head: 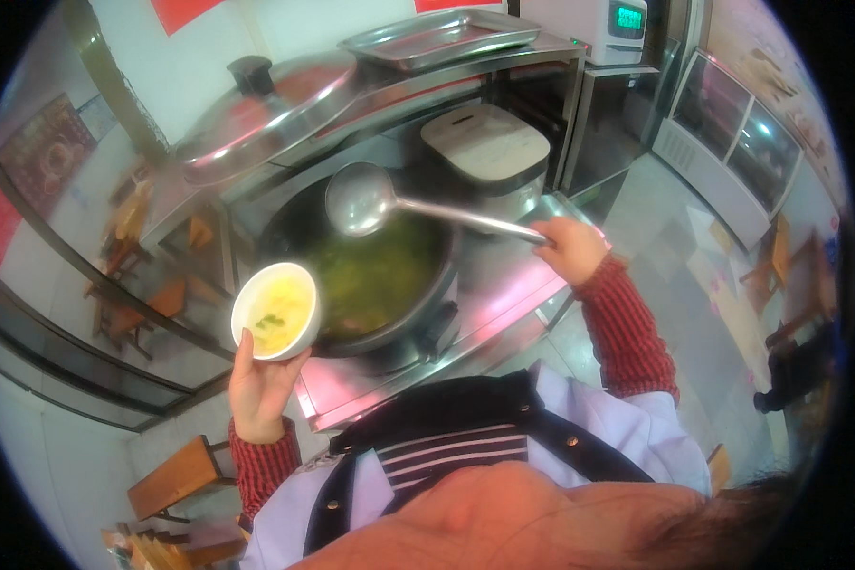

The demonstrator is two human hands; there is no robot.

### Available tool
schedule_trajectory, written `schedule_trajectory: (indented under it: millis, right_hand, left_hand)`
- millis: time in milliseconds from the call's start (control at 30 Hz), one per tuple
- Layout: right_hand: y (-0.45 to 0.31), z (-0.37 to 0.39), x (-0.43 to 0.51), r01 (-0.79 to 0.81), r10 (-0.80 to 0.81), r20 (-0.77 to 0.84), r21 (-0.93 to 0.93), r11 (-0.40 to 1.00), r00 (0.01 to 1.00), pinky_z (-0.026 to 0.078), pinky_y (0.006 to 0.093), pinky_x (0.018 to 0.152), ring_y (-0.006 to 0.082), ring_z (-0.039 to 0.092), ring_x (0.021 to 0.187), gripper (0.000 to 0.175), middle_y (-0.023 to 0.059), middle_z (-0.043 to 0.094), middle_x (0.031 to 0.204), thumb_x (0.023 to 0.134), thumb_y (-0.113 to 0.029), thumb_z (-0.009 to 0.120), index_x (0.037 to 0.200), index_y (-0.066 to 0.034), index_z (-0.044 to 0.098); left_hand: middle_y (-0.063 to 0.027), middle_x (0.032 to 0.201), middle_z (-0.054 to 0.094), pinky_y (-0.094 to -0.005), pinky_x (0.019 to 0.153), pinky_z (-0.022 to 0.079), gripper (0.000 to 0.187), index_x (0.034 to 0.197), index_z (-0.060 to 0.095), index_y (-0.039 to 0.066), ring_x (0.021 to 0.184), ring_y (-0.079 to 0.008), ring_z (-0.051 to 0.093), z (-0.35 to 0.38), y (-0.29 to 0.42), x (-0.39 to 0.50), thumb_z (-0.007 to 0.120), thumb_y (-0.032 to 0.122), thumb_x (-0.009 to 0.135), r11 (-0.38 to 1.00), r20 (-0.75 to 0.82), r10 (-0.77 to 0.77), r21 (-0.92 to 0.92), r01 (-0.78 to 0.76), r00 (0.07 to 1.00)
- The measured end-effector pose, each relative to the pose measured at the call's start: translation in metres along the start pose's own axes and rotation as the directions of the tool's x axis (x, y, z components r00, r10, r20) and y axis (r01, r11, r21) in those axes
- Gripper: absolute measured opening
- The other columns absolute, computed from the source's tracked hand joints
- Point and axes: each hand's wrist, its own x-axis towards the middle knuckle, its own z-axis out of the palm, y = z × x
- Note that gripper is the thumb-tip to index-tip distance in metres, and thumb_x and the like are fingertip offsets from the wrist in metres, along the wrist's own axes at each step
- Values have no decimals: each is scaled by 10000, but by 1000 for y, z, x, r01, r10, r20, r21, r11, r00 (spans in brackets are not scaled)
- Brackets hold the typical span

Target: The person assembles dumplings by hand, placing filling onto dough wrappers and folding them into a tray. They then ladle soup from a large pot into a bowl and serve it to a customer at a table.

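My left hand (260, 395) grips a white bowl (313, 313) from below and the side. Inside it is a yellow soup (285, 313) with a few green bits on top. My right hand (571, 248) is closed around the end of a metal ladle (463, 215). The ladle's round head is raised over a large dark pot (392, 342), which holds a greenish soup with leafy pieces (381, 274). Steam blurs part of the soup. The bowl is at the pot's left rim; whether they touch I cannot tell.
The pot stands on a stainless steel counter (499, 292). Behind it is a rice cooker (488, 142). A large lid with a black knob (274, 114) and a metal tray (442, 37) lie on the shelf above. Left is a glass partition; a wooden bench (174, 477) stands below left.
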Motion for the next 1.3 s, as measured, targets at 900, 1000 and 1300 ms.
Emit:
schedule_trajectory:
  millis: [900, 1000, 1300]
  right_hand:
    - [54, -156, 325, 35, -5, 49, -620, 784, 999, 457, 398, 842, 313, 604, 929, 217, 161, 644, 947, 785, -172, 545, 942, -130, 690]
    - [49, -142, 319, -50, 17, -55, -678, 734, 998, 471, 421, 821, 308, 588, 991, 263, 157, 604, 1079, 882, -197, 438, 1029, -119, 641]
    - [10, -113, 263, -77, -313, -353, -761, 644, 882, 472, 438, 760, 278, 594, 896, 269, 81, 612, 947, 812, -104, 475, 1047, -177, 586]
  left_hand:
    - [-159, 1358, 369, -481, 1023, 332, 488, 1349, 269, 34, 1244, -317, 378, 29, -40, -46, 381, 302, 956, 975, -39, 211, 74, -208, 977]
    - [-155, 1362, 363, -489, 1018, 335, 486, 1348, 267, 35, 1243, -309, 383, 25, -44, -48, 380, 301, 957, 979, -80, 204, 40, -202, 976]
    - [-156, 1370, 355, -490, 1021, 328, 498, 1357, 252, 36, 1245, -312, 380, 8, -31, -51, 381, 299, 954, 982, -67, 188, 37, -186, 980]
